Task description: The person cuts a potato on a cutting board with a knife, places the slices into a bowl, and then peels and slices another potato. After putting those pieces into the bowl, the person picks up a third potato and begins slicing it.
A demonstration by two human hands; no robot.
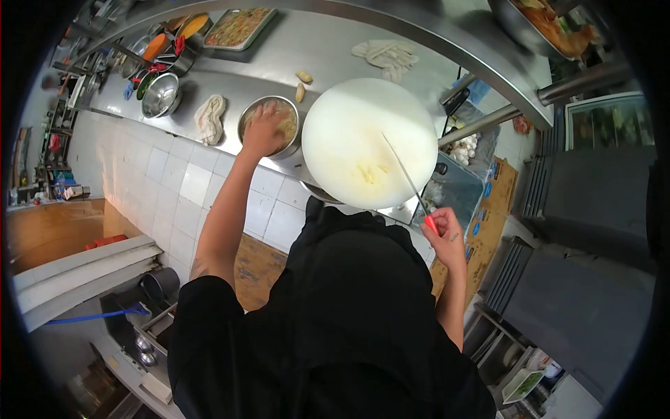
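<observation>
My left hand (262, 130) reaches into a round metal bowl (300, 129), its fingers stretched out and slightly apart over pale, wet-looking contents (287, 126). What its fingertips touch is hard to make out. In my right hand (445, 237) is a knife (406, 172), held by its red handle. The long thin blade lies across a round white cutting board (342, 133), pointing away from me. A few small pale yellow pieces (367, 174) sit on the board, left of the blade. Two yellowish peeled pieces (300, 92) rest on the steel counter between bowl and board.
White cloths (210, 119) lie left of the bowl and behind the board. Another metal bowl (161, 95), a tray of chopped food (239, 28) and several containers stand farther left. A steel shelf (447, 42) crosses above the counter. At right is a clear tub (457, 183).
</observation>
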